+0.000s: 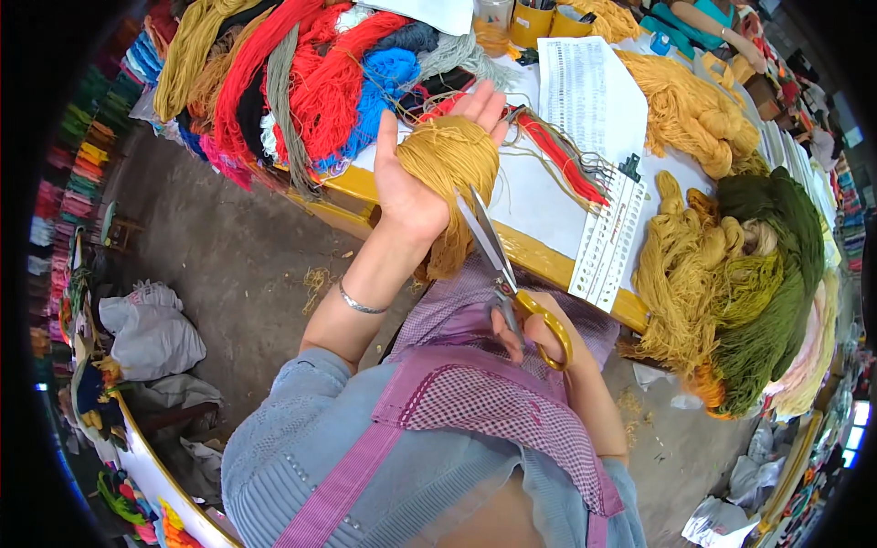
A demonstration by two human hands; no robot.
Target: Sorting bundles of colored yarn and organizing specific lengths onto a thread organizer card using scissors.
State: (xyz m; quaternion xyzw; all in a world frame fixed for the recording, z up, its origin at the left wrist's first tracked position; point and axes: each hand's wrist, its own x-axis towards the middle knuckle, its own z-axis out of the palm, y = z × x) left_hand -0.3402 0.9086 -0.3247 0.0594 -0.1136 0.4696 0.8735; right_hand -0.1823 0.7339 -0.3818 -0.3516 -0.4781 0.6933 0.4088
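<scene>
Mustard-coloured yarn (449, 157) lies in a thick bundle across the palm of my left hand (413, 196). That palm faces up with its fingers stretched out, and the yarn seems to pass around it; part hangs below. My right hand (546, 334) grips a pair of scissors (496, 258) with yellow-lined handles, held near my apron. Its blades point up towards the yarn bundle, slightly parted, with their tips at the lower side of the yarn. Whether any strands lie between the blades cannot be made out.
Red (324, 110), blue and grey skeins heap up on the table's left. A punched white card (610, 242) holding thread samples lies by a printed sheet (585, 82). Olive and green skeins (776, 274) hang over the right edge. A white sack (151, 329) sits on the floor.
</scene>
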